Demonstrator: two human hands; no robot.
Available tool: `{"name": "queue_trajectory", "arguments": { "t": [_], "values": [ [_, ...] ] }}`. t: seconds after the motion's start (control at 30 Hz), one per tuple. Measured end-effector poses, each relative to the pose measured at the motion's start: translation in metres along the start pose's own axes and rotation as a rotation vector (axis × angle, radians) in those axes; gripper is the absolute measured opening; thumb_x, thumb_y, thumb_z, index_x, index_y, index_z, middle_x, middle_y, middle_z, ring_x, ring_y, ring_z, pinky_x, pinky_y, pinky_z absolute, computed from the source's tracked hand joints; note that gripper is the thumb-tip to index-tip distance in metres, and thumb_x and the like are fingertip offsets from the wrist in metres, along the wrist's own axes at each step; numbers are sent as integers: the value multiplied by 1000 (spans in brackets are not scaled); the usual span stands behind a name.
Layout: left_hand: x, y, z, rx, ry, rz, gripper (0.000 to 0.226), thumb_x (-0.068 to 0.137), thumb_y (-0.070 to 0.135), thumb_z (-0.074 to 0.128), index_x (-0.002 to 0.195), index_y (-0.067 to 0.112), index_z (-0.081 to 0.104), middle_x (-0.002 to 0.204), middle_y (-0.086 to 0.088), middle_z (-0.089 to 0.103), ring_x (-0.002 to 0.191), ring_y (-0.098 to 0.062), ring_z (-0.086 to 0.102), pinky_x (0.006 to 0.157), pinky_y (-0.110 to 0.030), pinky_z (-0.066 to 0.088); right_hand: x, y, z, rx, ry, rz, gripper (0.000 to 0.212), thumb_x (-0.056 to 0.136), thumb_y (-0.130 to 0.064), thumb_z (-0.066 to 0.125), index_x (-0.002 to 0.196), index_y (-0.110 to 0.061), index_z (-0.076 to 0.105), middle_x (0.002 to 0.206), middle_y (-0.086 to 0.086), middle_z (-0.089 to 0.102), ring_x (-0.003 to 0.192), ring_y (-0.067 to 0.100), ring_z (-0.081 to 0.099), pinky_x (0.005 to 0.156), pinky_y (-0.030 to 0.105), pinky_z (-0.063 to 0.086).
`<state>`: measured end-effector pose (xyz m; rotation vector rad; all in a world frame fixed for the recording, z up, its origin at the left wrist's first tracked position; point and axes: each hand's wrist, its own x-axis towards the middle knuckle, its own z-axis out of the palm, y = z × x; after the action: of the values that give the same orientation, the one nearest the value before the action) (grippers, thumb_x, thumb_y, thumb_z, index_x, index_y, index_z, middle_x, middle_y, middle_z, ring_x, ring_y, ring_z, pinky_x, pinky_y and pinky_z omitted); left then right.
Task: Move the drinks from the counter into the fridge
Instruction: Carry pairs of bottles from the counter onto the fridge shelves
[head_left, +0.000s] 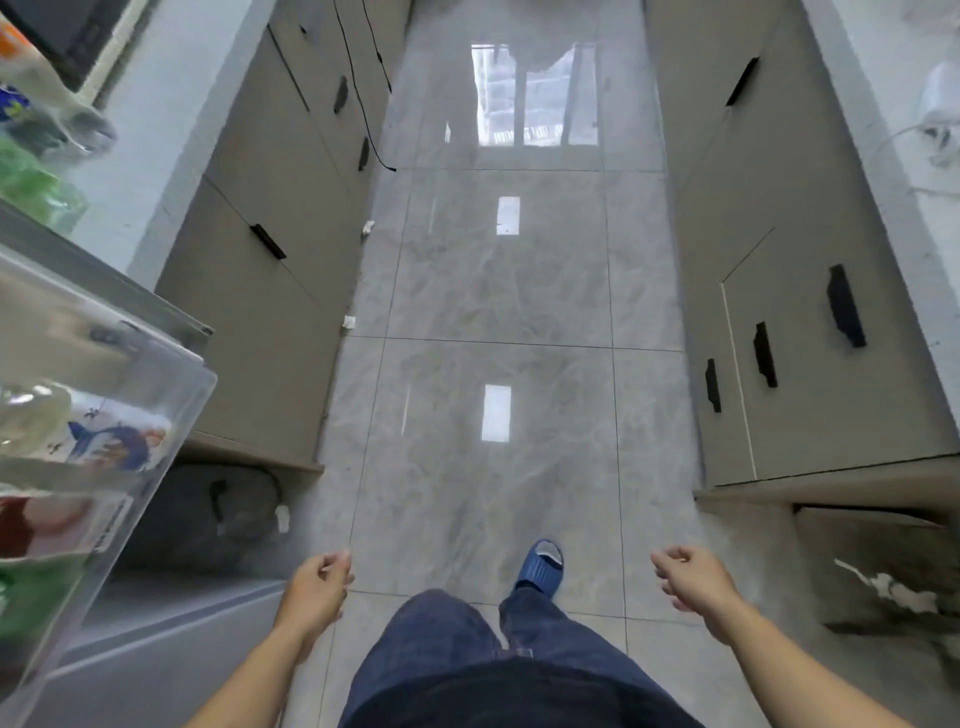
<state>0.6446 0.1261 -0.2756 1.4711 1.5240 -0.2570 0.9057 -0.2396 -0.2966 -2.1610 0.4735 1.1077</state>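
Note:
The open fridge door (197, 374) fills the left edge, its clear shelf holding blurred drinks: a bottle with a blue and orange label (117, 434), a red one (36, 525) and a green one (31, 597). More bottles (31, 176) stand on the left counter (156, 119), green and clear ones, blurred. My left hand (317, 584) hangs low beside the fridge door, fingers loosely curled, holding nothing. My right hand (693, 579) hangs at the lower right, fingers loosely curled and apart, holding nothing. Both hands are over the floor, far from any drink.
A narrow aisle of glossy grey tiles (498, 312) runs ahead between beige cabinets with black handles on the left (270, 239) and right (779, 312). A black cable (374, 130) dangles down the left cabinets. Paper scraps (349, 321) lie on the floor. My blue slipper (540, 569) steps forward.

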Motion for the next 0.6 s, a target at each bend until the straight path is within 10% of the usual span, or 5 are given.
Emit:
{"name": "queue_trajectory", "arguments": {
  "t": [0.6],
  "values": [
    [119, 112, 22, -241, 93, -398, 27, 101, 29, 51, 102, 4, 61, 99, -16, 66, 79, -29, 57, 77, -37, 49, 129, -316, 26, -273, -162, -184, 18, 93, -22, 61, 77, -14, 62, 69, 5, 56, 61, 20, 47, 55, 28, 37]
  ]
}}
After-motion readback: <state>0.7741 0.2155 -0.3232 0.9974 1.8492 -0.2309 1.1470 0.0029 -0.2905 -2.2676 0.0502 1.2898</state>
